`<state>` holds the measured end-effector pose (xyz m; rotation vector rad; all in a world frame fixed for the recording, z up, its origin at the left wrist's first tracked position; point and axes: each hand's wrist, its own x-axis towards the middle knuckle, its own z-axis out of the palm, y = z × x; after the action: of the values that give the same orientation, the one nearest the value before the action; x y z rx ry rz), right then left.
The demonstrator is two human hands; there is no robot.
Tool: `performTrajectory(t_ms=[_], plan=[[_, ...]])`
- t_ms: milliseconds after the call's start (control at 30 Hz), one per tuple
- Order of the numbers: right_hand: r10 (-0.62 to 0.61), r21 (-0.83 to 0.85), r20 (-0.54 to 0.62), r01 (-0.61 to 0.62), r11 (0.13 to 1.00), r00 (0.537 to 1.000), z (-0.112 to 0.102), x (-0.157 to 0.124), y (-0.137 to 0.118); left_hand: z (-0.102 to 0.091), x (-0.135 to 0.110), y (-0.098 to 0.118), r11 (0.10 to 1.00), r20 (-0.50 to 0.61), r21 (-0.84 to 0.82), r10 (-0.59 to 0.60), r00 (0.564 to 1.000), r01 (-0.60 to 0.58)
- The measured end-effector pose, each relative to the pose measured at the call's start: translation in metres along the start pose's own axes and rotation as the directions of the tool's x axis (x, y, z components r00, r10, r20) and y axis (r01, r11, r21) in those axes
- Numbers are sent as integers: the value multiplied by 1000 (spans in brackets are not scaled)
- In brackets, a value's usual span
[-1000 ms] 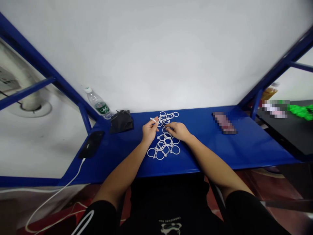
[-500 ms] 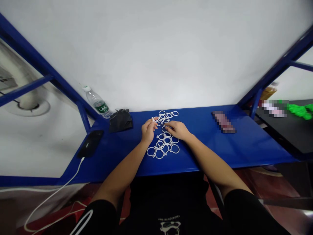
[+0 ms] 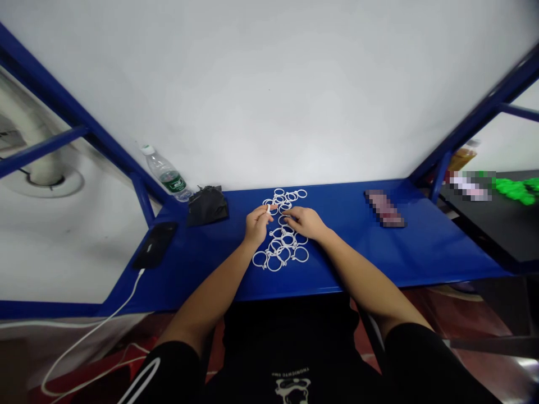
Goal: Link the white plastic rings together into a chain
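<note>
Between the thumb and fingers of my left hand a small white plastic piece is pinched, seen nearly edge-on; it looks like one of the ring clips. My right hand is bent at the fingers, with its fingertips at the edge of a white ring clip. Whether that ring is raised off the table cannot be made out. Several more white ring clips lie overlapping on the blue table, in one group nearer me and another group beyond my hands.
At the back left stand a water bottle and a crumpled black bag. A black phone with a white cable lies at the left edge. On the right is a blurred-out flat object. Blue frame bars flank the table.
My left hand has turned slightly, and the white piece in it has shifted a little to the right and down. My right hand has stayed almost still.
</note>
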<state>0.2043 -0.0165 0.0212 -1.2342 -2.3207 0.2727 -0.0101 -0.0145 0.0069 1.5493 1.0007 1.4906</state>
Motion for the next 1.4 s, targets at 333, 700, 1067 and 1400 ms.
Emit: performTrajectory(t_ms=[333, 700, 1067, 1400], plan=[[-17, 20, -30, 17, 1000, 999, -2, 0, -1, 3, 5, -10, 998, 50, 44, 36, 998, -38], [-28, 36, -27, 29, 999, 999, -4, 0, -2, 5, -4, -5, 967, 208, 226, 69, 976, -117], [-47, 77, -33, 49, 996, 998, -3, 0, 2, 5, -6, -3, 893, 299, 362, 162, 940, -269], [-62, 125, -82, 72, 990, 995, -1, 0, 6, 5, -4, -4, 889, 307, 370, 158, 938, -271]])
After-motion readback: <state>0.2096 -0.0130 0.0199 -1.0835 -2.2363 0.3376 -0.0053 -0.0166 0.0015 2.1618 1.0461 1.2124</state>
